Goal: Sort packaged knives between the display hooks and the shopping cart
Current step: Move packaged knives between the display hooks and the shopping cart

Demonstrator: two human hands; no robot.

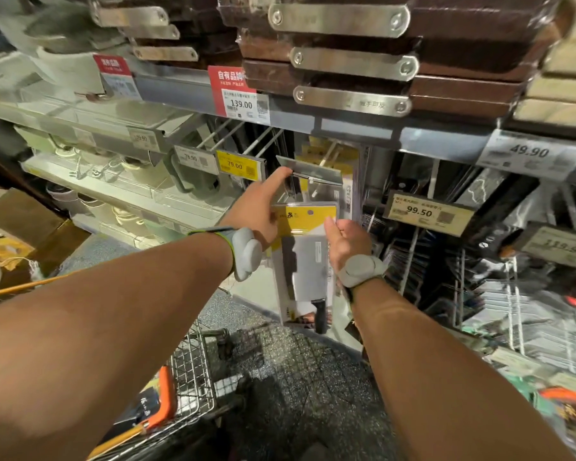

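A packaged cleaver [308,261] with a yellow card top and a black handle hangs upright in front of the knife display. My right hand [346,242] pinches its right edge just below the yellow card. My left hand [263,207] is behind the pack's upper left corner, its index finger stretched up to the tip of a display hook [305,178] that has a blank label plate. More yellow-carded knife packs [340,161] hang behind on the hooks. The wire shopping cart [187,377] with orange trim stands at the lower left, below my left forearm.
Dark cutting boards with metal handles [346,61] are stacked on the shelf above. Price tags [428,212] line the hook rails. More packaged knives hang to the right [499,294]. Bowls and pots fill the shelves at left [113,168]. Speckled floor lies below.
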